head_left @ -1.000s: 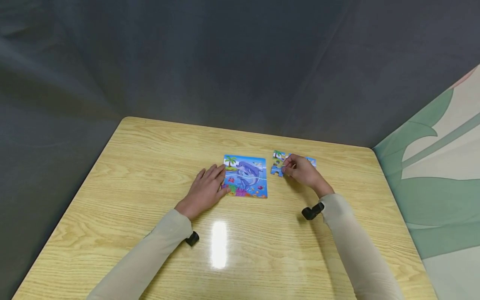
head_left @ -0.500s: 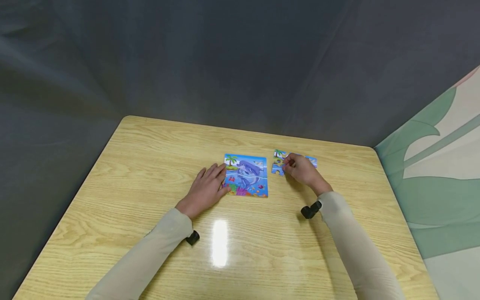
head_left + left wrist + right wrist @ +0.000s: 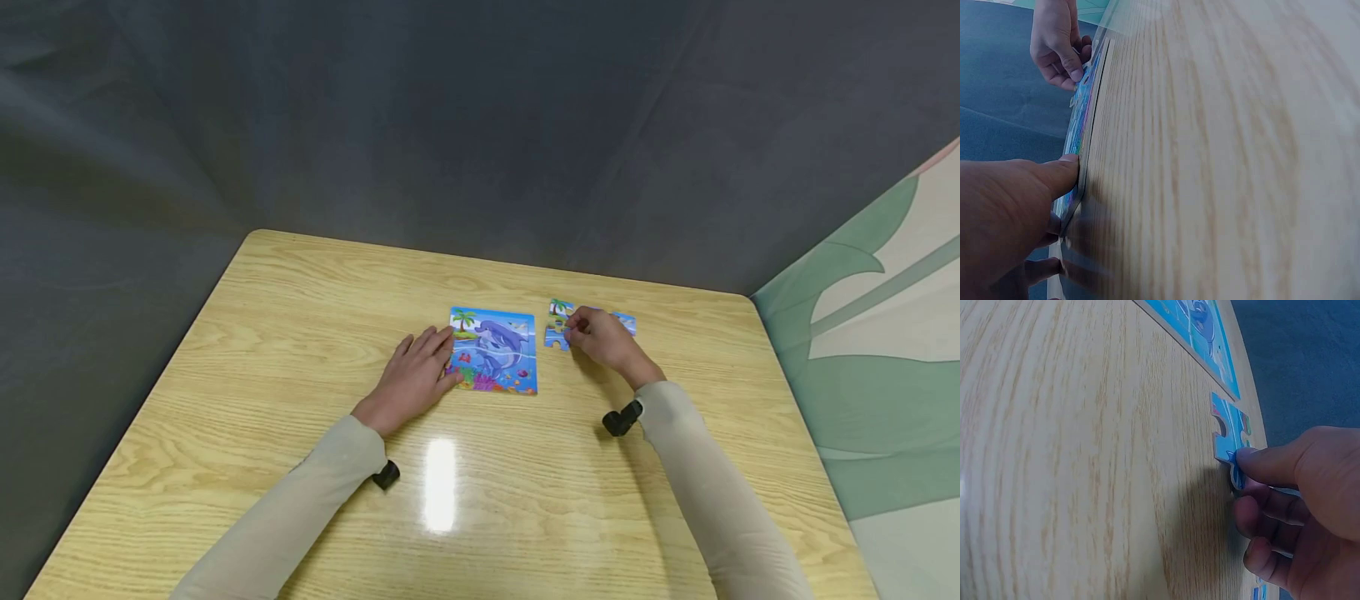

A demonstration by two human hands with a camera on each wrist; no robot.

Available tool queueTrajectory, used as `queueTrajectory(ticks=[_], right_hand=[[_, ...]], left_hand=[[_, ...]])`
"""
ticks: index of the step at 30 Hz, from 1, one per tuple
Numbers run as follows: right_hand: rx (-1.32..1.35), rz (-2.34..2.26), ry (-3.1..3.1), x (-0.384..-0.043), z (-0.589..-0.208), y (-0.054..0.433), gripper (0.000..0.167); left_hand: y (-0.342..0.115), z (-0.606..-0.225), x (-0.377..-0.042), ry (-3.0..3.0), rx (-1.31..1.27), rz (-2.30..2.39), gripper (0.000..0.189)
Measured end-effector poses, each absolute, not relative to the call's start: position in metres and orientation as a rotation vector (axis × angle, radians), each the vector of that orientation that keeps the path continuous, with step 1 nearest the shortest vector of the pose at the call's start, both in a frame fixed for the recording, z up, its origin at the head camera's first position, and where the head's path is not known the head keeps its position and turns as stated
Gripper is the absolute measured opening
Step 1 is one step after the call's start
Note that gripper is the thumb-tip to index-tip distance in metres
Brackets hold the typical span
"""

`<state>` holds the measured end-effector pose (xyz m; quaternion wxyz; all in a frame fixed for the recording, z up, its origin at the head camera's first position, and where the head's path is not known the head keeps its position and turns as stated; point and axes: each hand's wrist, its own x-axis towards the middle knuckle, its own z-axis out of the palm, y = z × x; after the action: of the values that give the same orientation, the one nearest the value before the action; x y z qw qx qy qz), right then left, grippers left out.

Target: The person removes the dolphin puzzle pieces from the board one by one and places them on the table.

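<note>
A square dolphin puzzle board [image 3: 501,354] lies on the wooden table. My left hand [image 3: 411,379] rests flat at its left edge, with fingers extended and the thumb on its lower left corner. To the right of the board, my right hand [image 3: 606,340] pinches a blue jigsaw piece [image 3: 1225,447] between thumb and fingers, low over the tabletop. Just above that piece in the head view is a palm-tree jigsaw piece [image 3: 559,307]. Another blue jigsaw piece [image 3: 626,322] shows to the right behind the hand, which covers part of the pieces.
The wooden table [image 3: 315,317] ends at a dark curtain [image 3: 480,142] along the back and left. A patterned green and white panel [image 3: 862,400] stands at the right. Light reflects off the tabletop [image 3: 440,483] between the forearms.
The piece in my right fingers has shifted slightly upward, closing the gap to the palm-tree piece. My left hand has stayed in place at the board.
</note>
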<state>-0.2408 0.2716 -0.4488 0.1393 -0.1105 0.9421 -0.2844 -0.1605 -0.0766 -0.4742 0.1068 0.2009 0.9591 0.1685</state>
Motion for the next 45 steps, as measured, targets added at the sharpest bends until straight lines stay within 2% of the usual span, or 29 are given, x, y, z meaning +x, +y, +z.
queueTrajectory(ticks=[20,33,41,45], right_hand=[[-0.348,-0.761,2.787,-0.243,-0.452,0.265,0.01],[-0.485,-0.788,2.757,-0.232,-0.447,0.23,0.01],[-0.568,-0.74,2.721,-0.228,-0.44,0.197,0.014],[-0.595,-0.671,2.693,-0.225,-0.438,0.183,0.024]], left_hand=[[-0.077,-0.472,-0.16,2.816,0.573,0.511,0.074],[-0.077,-0.474,-0.158,2.817,0.588,0.533,0.072],[-0.077,-0.474,-0.158,2.829,0.603,0.534,0.072],[-0.077,-0.473,-0.158,2.836,0.61,0.52,0.072]])
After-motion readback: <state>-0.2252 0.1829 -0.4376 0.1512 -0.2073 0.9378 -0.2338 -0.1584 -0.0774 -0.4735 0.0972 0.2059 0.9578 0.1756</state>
